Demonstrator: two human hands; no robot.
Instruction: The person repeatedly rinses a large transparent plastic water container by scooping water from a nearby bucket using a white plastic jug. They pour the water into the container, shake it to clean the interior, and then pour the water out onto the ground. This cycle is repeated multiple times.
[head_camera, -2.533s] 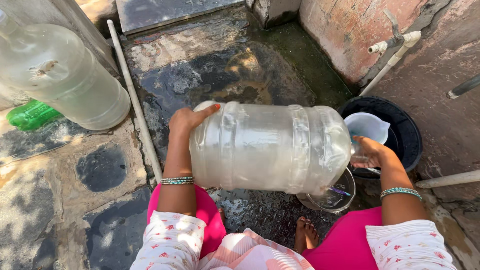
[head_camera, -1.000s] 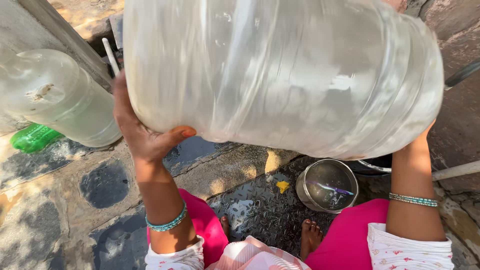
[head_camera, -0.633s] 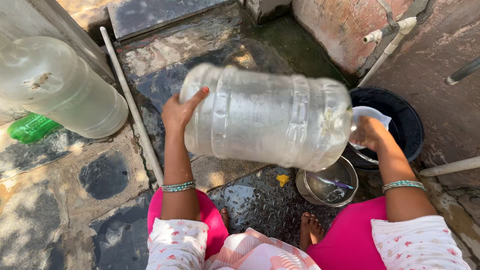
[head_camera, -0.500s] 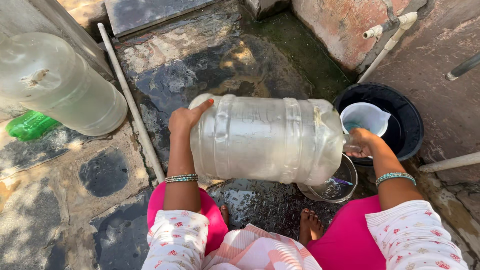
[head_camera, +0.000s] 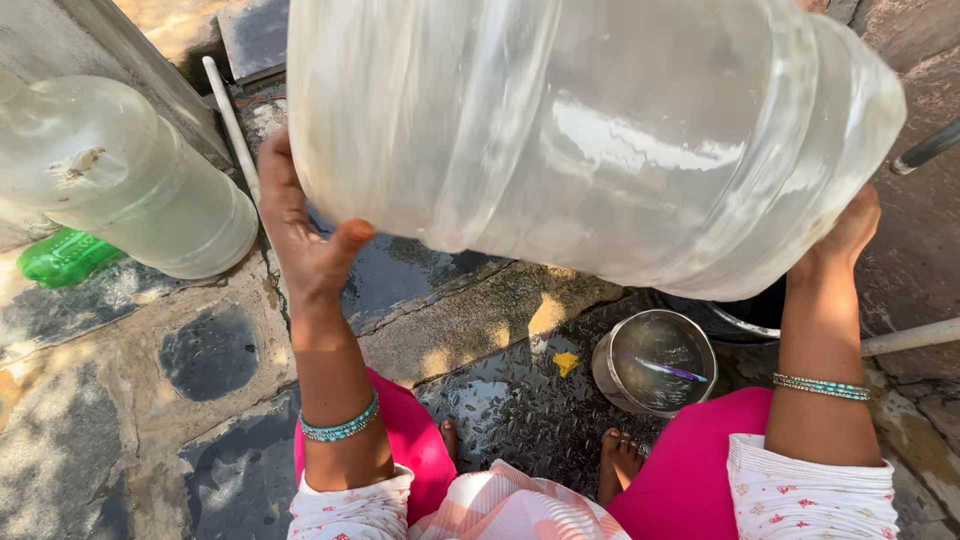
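Observation:
I hold a large clear plastic water jug (head_camera: 590, 130) on its side, raised close to the camera so that it fills the top of the view. My left hand (head_camera: 300, 225) grips its base end on the left. My right hand (head_camera: 845, 235) supports the neck end on the right, its fingers partly hidden behind the jug. Below the jug, a small steel pot (head_camera: 655, 362) with water in it stands on the wet stone floor. My bare feet (head_camera: 620, 462) rest just in front of the pot.
A second clear jug (head_camera: 120, 190) lies on its side at the left, with a green plastic bottle (head_camera: 62, 257) beside it. A white pipe (head_camera: 228, 108) runs along the floor behind. A dark tub rim (head_camera: 735, 318) shows under the jug, and another pipe (head_camera: 915, 337) crosses at the right.
The jug has swung up from low over the steel pot to high and close to the camera. It now hides the dark tub and the mug behind it.

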